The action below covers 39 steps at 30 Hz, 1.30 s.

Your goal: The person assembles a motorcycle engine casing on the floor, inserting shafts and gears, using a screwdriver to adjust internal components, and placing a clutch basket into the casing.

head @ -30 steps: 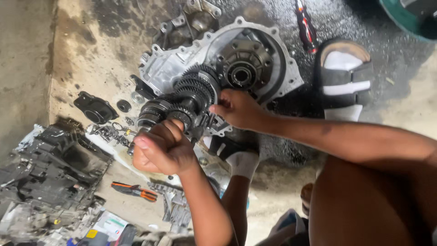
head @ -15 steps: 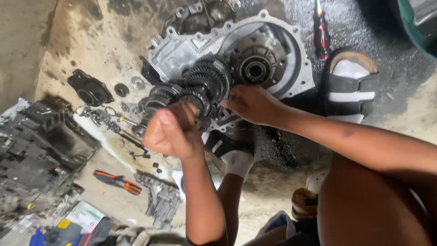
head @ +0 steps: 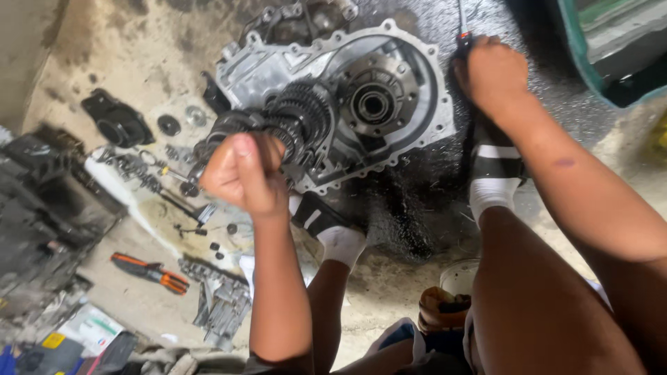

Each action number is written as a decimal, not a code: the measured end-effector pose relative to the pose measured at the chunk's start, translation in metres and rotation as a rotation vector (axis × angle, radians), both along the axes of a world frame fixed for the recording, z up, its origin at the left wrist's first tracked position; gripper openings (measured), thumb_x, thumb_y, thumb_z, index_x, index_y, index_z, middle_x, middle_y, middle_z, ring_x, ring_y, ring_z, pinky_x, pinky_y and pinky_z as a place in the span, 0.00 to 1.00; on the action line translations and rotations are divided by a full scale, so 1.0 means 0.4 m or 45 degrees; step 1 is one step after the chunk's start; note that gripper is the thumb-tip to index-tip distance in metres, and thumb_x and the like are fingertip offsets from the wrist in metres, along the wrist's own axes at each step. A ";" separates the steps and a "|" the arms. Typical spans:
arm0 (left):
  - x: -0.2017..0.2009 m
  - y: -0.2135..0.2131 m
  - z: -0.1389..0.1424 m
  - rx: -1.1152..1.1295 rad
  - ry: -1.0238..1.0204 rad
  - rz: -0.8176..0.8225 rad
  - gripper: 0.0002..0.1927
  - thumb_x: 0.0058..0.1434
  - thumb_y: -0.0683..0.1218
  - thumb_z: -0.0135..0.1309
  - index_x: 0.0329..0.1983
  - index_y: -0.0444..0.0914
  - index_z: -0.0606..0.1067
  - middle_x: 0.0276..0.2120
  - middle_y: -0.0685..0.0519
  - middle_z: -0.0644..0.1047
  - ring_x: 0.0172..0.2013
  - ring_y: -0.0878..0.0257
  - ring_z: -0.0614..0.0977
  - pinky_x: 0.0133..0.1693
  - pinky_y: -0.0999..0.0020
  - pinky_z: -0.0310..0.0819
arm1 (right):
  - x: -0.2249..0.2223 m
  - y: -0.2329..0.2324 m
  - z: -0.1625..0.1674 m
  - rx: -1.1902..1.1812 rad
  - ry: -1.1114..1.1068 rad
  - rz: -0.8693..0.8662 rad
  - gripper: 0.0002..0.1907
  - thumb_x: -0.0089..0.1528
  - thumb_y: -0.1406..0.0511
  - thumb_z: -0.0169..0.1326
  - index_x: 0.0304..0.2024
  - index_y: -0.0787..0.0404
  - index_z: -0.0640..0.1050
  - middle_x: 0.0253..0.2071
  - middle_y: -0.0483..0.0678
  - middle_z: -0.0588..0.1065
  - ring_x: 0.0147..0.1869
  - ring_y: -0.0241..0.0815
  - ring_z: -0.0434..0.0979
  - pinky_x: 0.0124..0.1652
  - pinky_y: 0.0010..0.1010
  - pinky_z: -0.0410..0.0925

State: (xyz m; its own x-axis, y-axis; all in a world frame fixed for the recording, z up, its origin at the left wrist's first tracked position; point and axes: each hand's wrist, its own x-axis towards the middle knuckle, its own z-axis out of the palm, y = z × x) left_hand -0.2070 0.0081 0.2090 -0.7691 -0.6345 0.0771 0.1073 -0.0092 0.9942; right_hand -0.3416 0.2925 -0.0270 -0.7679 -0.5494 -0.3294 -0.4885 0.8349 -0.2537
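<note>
- The left hand [head: 243, 173] is closed in a fist-like grip around the near end of a dark, greasy steel gear shaft cluster [head: 292, 125], low in the middle of the view.
- The gear cluster rests partly in a pale grey cast-aluminium gearbox housing [head: 264, 69] that lies open on the stained concrete floor [head: 104, 42]; the housing's bolted flange edge runs just beyond the fist.
- A round bearing hub [head: 374, 104] sits inside the housing, just beside the gears.
- The right hand [head: 493, 73] is closed around a slim red-and-black tool handle [head: 461, 38] at the housing's far right edge, well apart from the left hand.
- Both feet, in white socks and dark sandals [head: 495, 160], flank the housing's near rim, leaving little room there.
- To the left, small washers and bolts [head: 174, 125], a black round cover [head: 118, 123] and orange-handled pliers [head: 149, 272] lie scattered; bare floor shows between them.
- A dark pile of metal parts [head: 42, 229] crowds the left edge.
- A green container's rim [head: 577, 55] cuts the top right corner.
</note>
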 end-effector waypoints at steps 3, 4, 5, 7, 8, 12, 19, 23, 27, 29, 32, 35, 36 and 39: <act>0.005 -0.011 0.006 0.092 -0.026 -0.075 0.18 0.74 0.42 0.49 0.28 0.36 0.59 0.19 0.55 0.61 0.20 0.71 0.59 0.24 0.71 0.55 | 0.006 0.003 0.015 -0.041 -0.049 -0.095 0.23 0.70 0.54 0.58 0.43 0.71 0.77 0.41 0.62 0.78 0.42 0.59 0.81 0.40 0.49 0.73; 0.004 -0.012 0.008 0.046 -0.033 -0.028 0.16 0.73 0.41 0.50 0.30 0.35 0.61 0.22 0.53 0.64 0.23 0.68 0.63 0.27 0.70 0.60 | 0.005 0.006 0.039 -0.062 -0.029 -0.129 0.22 0.71 0.54 0.58 0.43 0.70 0.77 0.41 0.62 0.78 0.42 0.59 0.81 0.40 0.50 0.72; 0.001 -0.011 0.010 0.007 -0.047 0.016 0.13 0.71 0.41 0.51 0.32 0.34 0.63 0.25 0.51 0.67 0.25 0.66 0.67 0.31 0.69 0.64 | 0.005 0.011 0.070 -0.081 -0.025 -0.153 0.22 0.70 0.54 0.58 0.43 0.70 0.77 0.41 0.62 0.79 0.41 0.60 0.81 0.39 0.50 0.72; -0.008 0.000 0.014 -0.103 -0.104 0.070 0.09 0.69 0.40 0.51 0.35 0.32 0.66 0.31 0.48 0.72 0.33 0.62 0.73 0.39 0.67 0.71 | 0.004 0.027 0.143 -0.103 -0.014 -0.223 0.23 0.69 0.54 0.58 0.43 0.70 0.77 0.40 0.63 0.79 0.37 0.61 0.81 0.36 0.51 0.71; -0.014 0.006 0.014 -0.183 -0.133 0.083 0.07 0.69 0.40 0.51 0.36 0.32 0.67 0.35 0.46 0.74 0.38 0.60 0.75 0.44 0.66 0.73 | 0.004 0.036 0.182 -0.157 -0.079 -0.287 0.22 0.69 0.54 0.58 0.42 0.70 0.77 0.38 0.63 0.79 0.37 0.62 0.80 0.37 0.51 0.71; -0.031 0.018 0.013 -0.237 -0.234 -0.059 0.07 0.73 0.40 0.50 0.38 0.31 0.73 0.39 0.40 0.79 0.43 0.56 0.80 0.47 0.67 0.73 | 0.020 0.064 0.300 -0.455 -0.299 -0.428 0.19 0.69 0.56 0.60 0.40 0.68 0.77 0.33 0.61 0.78 0.36 0.61 0.80 0.38 0.49 0.71; -0.024 0.072 -0.042 -0.273 -0.060 0.644 0.06 0.65 0.38 0.48 0.31 0.33 0.72 0.30 0.41 0.78 0.32 0.56 0.79 0.43 0.61 0.74 | 0.050 0.075 0.350 -0.782 -0.616 -0.510 0.14 0.67 0.59 0.58 0.38 0.65 0.74 0.25 0.54 0.75 0.27 0.51 0.77 0.31 0.41 0.68; -0.032 0.065 -0.055 -0.466 0.014 0.533 0.11 0.66 0.42 0.50 0.26 0.36 0.67 0.21 0.47 0.70 0.26 0.57 0.75 0.46 0.52 0.79 | 0.060 0.091 0.352 -0.951 -0.586 -0.517 0.14 0.66 0.60 0.58 0.36 0.64 0.73 0.27 0.52 0.72 0.25 0.49 0.74 0.28 0.40 0.66; 0.000 0.024 -0.040 -0.379 0.118 0.266 0.18 0.73 0.49 0.47 0.26 0.40 0.61 0.16 0.55 0.58 0.18 0.69 0.61 0.34 0.60 0.70 | 0.060 0.110 0.335 -1.044 -0.527 -0.485 0.17 0.67 0.59 0.59 0.34 0.63 0.70 0.27 0.52 0.71 0.26 0.49 0.74 0.28 0.40 0.65; 0.011 0.003 -0.041 -0.374 0.080 0.287 0.20 0.72 0.52 0.45 0.25 0.39 0.61 0.16 0.54 0.58 0.17 0.66 0.61 0.31 0.58 0.71 | 0.062 0.118 0.329 -1.036 -0.507 -0.490 0.17 0.66 0.58 0.59 0.34 0.63 0.70 0.28 0.52 0.71 0.26 0.50 0.74 0.27 0.40 0.65; 0.015 -0.012 -0.031 -0.391 0.003 0.330 0.23 0.74 0.53 0.45 0.23 0.41 0.58 0.16 0.56 0.54 0.15 0.66 0.56 0.24 0.63 0.62 | 0.060 0.121 0.321 -0.996 -0.518 -0.484 0.16 0.65 0.58 0.60 0.35 0.64 0.71 0.29 0.52 0.72 0.25 0.49 0.74 0.26 0.39 0.66; -0.011 -0.026 -0.018 -0.332 -0.011 0.303 0.27 0.73 0.55 0.47 0.20 0.45 0.52 0.14 0.58 0.50 0.13 0.65 0.50 0.18 0.66 0.53 | 0.058 0.120 0.320 -1.008 -0.461 -0.437 0.16 0.65 0.58 0.59 0.35 0.64 0.71 0.30 0.51 0.73 0.25 0.49 0.75 0.26 0.39 0.68; -0.017 -0.029 -0.008 -0.306 -0.031 0.286 0.29 0.72 0.56 0.48 0.19 0.46 0.51 0.13 0.58 0.49 0.13 0.65 0.49 0.16 0.66 0.51 | 0.059 0.119 0.323 -1.014 -0.454 -0.436 0.16 0.65 0.58 0.59 0.36 0.64 0.71 0.31 0.51 0.73 0.27 0.49 0.76 0.27 0.38 0.68; -0.023 -0.026 0.006 -0.167 -0.120 0.477 0.31 0.72 0.56 0.52 0.20 0.48 0.47 0.13 0.61 0.46 0.13 0.67 0.45 0.16 0.67 0.45 | 0.059 0.119 0.330 -1.014 -0.412 -0.434 0.15 0.64 0.58 0.59 0.37 0.64 0.73 0.31 0.51 0.74 0.27 0.50 0.76 0.27 0.38 0.69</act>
State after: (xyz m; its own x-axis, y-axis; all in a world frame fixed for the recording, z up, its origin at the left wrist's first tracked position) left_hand -0.2164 -0.0025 0.2116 -0.4941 -0.8615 0.1165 -0.0123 0.1410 0.9899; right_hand -0.3179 0.3399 0.1049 -0.8660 -0.4671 -0.1782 -0.0534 0.4409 -0.8960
